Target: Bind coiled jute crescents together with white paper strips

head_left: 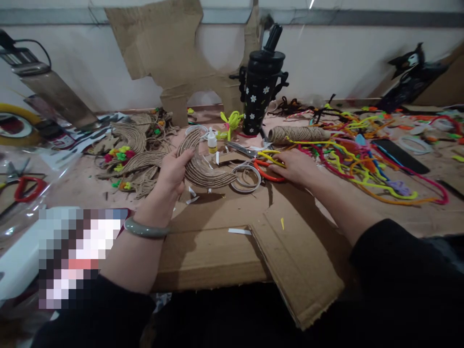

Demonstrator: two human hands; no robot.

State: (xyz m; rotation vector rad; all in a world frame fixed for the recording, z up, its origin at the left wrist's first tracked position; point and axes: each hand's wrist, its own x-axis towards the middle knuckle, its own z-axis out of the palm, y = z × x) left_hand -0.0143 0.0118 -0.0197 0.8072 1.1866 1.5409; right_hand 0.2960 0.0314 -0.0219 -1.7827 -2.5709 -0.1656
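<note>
My left hand [174,170] is closed on the upper left end of a crescent covered with rows of brown twine [203,173]. In my right hand [295,166] are the handles of a pair of scissors [267,173], orange and yellow, with the fingers curled over them. The metal blades point left, toward a small white glue bottle with a yellow label [211,141]. Beside the crescent's right end lies a white ring [246,179]. Below both hands is a sheet of cardboard [213,256] with a bent flap.
Twine crescents [143,164] with pompoms lie left. A twine roll [297,134] and colourful pipe cleaners [366,169] lie right, near a dark phone [400,156]. Behind stand a black flowered tumbler [259,92] and cut cardboard [159,38]. More red-handled scissors [29,188] are at far left.
</note>
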